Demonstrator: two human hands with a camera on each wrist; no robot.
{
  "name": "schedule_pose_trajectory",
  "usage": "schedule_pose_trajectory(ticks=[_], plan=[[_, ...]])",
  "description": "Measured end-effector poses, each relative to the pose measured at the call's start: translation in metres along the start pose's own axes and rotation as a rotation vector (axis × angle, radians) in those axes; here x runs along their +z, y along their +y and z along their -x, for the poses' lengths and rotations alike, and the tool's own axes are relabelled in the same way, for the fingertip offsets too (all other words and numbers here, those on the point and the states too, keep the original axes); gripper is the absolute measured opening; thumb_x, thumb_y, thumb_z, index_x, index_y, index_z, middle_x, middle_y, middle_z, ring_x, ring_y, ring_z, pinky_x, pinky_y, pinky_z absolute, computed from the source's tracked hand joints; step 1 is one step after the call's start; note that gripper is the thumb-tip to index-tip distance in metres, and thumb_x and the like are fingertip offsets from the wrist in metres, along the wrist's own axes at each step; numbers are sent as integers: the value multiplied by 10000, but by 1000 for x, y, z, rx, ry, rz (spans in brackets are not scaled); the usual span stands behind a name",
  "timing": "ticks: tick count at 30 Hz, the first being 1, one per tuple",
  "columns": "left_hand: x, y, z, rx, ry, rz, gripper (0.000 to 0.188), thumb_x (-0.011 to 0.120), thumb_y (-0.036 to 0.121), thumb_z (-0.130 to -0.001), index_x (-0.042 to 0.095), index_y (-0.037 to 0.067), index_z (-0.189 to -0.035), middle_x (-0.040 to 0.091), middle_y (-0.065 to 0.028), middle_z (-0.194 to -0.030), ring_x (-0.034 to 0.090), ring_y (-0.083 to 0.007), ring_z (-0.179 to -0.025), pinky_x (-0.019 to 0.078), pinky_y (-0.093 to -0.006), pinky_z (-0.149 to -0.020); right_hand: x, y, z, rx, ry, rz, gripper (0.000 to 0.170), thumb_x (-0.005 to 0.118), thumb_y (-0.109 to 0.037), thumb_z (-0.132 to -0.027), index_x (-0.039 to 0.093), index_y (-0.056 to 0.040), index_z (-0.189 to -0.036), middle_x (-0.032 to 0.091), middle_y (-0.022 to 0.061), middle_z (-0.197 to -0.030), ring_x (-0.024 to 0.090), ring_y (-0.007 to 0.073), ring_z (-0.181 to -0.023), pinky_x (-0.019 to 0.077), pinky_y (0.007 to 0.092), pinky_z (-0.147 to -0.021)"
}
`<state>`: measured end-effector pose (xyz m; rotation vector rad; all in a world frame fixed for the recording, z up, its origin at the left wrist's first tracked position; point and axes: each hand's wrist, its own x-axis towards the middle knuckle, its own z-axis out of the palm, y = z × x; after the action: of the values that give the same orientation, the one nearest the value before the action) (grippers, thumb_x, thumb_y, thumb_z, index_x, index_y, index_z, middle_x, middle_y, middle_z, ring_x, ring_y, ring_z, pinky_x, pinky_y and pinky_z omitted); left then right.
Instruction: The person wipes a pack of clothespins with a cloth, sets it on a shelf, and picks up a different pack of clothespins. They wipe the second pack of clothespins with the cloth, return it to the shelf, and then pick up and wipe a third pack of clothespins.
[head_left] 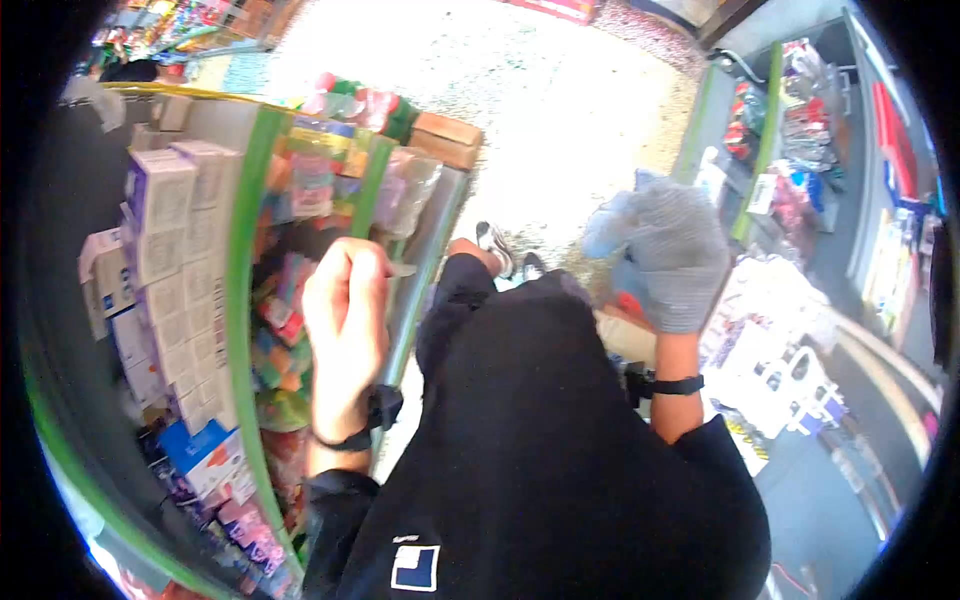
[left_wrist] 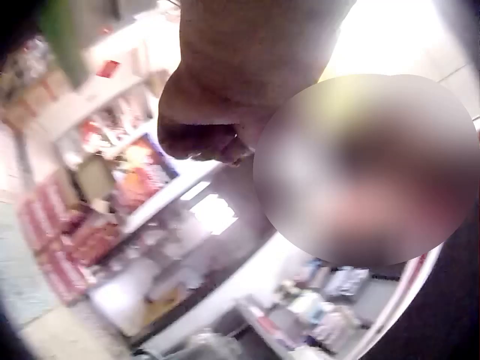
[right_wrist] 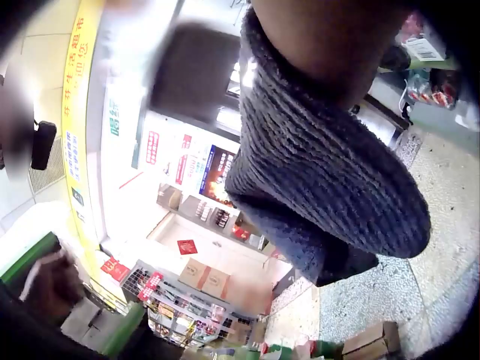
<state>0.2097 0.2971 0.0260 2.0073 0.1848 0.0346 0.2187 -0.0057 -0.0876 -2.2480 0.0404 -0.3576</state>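
Note:
My bare left hand (head_left: 345, 295) is raised beside the left-hand shelves, its fingers curled in toward the palm. Just by its fingers, a small pale strip (head_left: 402, 269) shows in the head view. From the left wrist, the curled fingers (left_wrist: 202, 142) appear dark and blurred, with no object plain in them. A grey knitted glove (head_left: 680, 255) covers my right hand (head_left: 672, 262), which hangs in front of the right-hand shelving. In the right wrist view the gloved fingers (right_wrist: 382, 217) lie loosely together, and nothing shows held there. Black straps circle both wrists.
Stacked white-and-purple boxes (head_left: 165, 230) fill the left shelf behind a green edge strip (head_left: 250, 210). A brown carton (head_left: 445, 140) stands at that shelving's far end. White packages (head_left: 765, 345) lie close beside the gloved hand. Pale speckled floor (head_left: 550, 120) runs between the shelves.

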Motion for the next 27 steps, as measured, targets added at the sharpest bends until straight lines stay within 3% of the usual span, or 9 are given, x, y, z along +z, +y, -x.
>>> schedule_pose_trajectory(ticks=[2, 5, 6, 10, 14, 15, 17, 20, 27], plan=[[20, 70, -1, 178, -197, 72, 134, 480, 120, -941, 535, 19, -1010, 474, 32, -719, 374, -51, -581, 295, -216, -530, -1, 4, -16, 77, -30, -35, 431, 753, -164, -724, 609, -38, -1110, 645, 47, -1087, 615, 188, -992, 475, 334, -892], [26, 144, -37, 648, -681, -400, 140, 669, 175, -783, 669, 41, -824, 526, -31, -678, 472, -184, -505, 328, -326, -460, 1, 5, -43, -257, -54, 526, 311, 683, -191, -756, 625, -178, -1062, 609, 8, -1075, 589, 186, -980, 487, 329, -831], [36, 144, -43, 792, -573, -289, 119, 691, 166, -797, 674, 54, -834, 569, -52, -705, 489, -192, -487, 365, -335, -447, 4, 1, -52, -116, -75, 467, 310, 666, -192, -744, 614, -192, -1050, 599, 16, -1037, 580, 207, -959, 481, 333, -817], [50, 149, -67, 721, -480, 102, 320, 772, 264, -646, 678, 127, -919, 507, -18, -675, 410, -144, -494, 310, -308, -425, -1, -10, -96, -96, -105, 581, 342, 679, -173, -720, 601, -117, -1048, 609, 64, -998, 586, 246, -935, 466, 340, -831], [49, 203, -114, 117, -161, 52, 283, 786, 267, -641, 662, 81, -815, 490, -33, -639, 398, -152, -485, 295, -323, -421, -9, -24, -163, -131, -84, 655, 432, 696, -187, -679, 587, -101, -1088, 610, 77, -1028, 582, 266, -957, 467, 354, -854], [38, 191, -135, 128, -166, 64, 283, 786, 267, -641, 662, 81, -815, 490, -33, -639, 398, -152, -485, 295, -323, -421, -10, -3, -160, -111, -60, 575, 455, 653, -232, -669, 550, -149, -1105, 570, 60, -1009, 550, 282, -955, 467, 369, -831], [17, 151, -189, 721, -653, 404, 226, 767, 234, -689, 647, 66, -781, 471, -22, -608, 400, -149, -489, 282, -315, -435, -14, 0, -186, -37, -12, 576, 409, 653, -214, -662, 557, -158, -1055, 571, 44, -1000, 551, 273, -942, 466, 371, -814], [40, 177, -221, 792, -645, 614, 180, 747, 177, -684, 643, 71, -785, 480, -11, -607, 405, -144, -494, 283, -313, -445, -17, -4, -226, -29, 45, 543, 246, 651, -153, -657, 554, -178, -882, 572, -10, -940, 559, 263, -847, 466, 375, -717], [66, 171, -287, 718, -753, 1279, 90, 717, 150, -794, 668, 76, -809, 626, -31, -711, 416, -160, -482, 309, -332, -444, 0, -4, -296, 158, 135, -458, 534, 609, 74, -607, 525, -19, -1127, 615, 91, -1022, 615, 244, -925, 495, 366, -805]])
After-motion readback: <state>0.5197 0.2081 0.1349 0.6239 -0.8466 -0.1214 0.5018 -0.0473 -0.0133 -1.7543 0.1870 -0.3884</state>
